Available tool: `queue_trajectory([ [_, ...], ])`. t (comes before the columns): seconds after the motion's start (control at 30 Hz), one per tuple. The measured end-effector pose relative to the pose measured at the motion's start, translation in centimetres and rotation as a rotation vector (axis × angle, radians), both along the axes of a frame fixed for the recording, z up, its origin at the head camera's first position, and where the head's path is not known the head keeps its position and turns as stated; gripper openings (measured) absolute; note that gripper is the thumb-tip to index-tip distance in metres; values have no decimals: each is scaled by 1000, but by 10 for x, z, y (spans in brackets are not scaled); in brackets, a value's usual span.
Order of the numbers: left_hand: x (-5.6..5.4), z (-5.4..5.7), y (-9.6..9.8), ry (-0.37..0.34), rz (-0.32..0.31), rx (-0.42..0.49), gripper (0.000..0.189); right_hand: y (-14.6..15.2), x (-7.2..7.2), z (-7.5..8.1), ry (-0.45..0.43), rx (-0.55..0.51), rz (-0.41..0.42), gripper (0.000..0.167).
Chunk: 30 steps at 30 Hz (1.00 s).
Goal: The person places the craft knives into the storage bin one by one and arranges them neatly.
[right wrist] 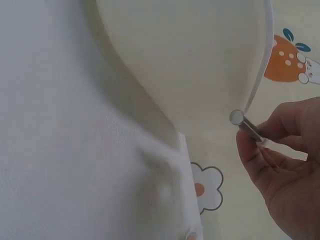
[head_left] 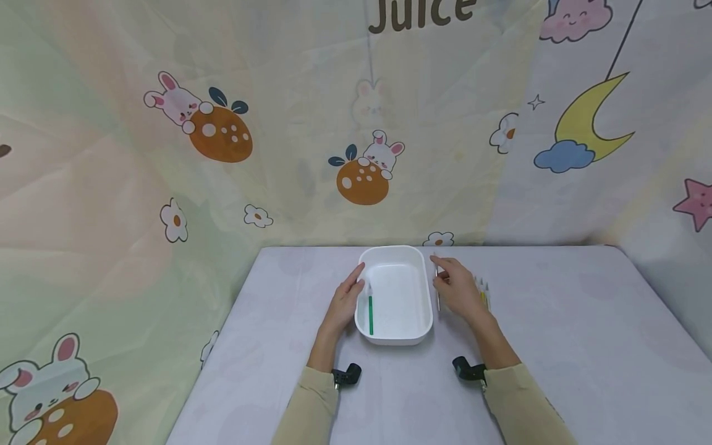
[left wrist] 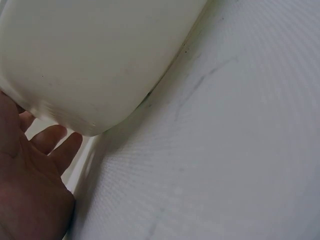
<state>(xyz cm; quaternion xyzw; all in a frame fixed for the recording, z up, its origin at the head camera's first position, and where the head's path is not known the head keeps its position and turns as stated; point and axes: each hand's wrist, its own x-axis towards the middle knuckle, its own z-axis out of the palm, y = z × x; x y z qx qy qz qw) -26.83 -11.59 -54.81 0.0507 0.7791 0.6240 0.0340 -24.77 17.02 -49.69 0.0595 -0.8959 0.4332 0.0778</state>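
A white rectangular tray (head_left: 396, 315) stands on the table, and inside it along its left side lies a green pen-like stick (head_left: 371, 315). My left hand (head_left: 343, 304) holds the tray's left rim, with thumb and index fingertip at the edge; in the left wrist view other fingers (left wrist: 67, 151) show beside the tray's outer wall (left wrist: 100, 60). Just right of the tray, my right hand (head_left: 460, 289) pinches a slim silver pen-like stick (head_left: 437, 300) between thumb and fingers. Its round, shiny end (right wrist: 237, 117) points towards the right wrist camera.
Several slim sticks with yellow parts (head_left: 483, 293) lie right of the tray, partly hidden by my right hand. A pale cloth (head_left: 556, 309) covers the table. Behind its back edge hangs a printed backdrop (head_left: 300, 123) with rabbits and flowers.
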Motion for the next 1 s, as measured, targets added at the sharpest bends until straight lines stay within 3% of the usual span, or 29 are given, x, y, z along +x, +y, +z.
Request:
queue_trajectory([
  [0.3, -2, -2, 2, -11, 0, 2, 44, -6, 0, 3, -27, -37, 5, 58],
  [1.0, -1, 1, 1, 3, -4, 16, 46, -13, 4, 17, 83, -163, 16, 57],
])
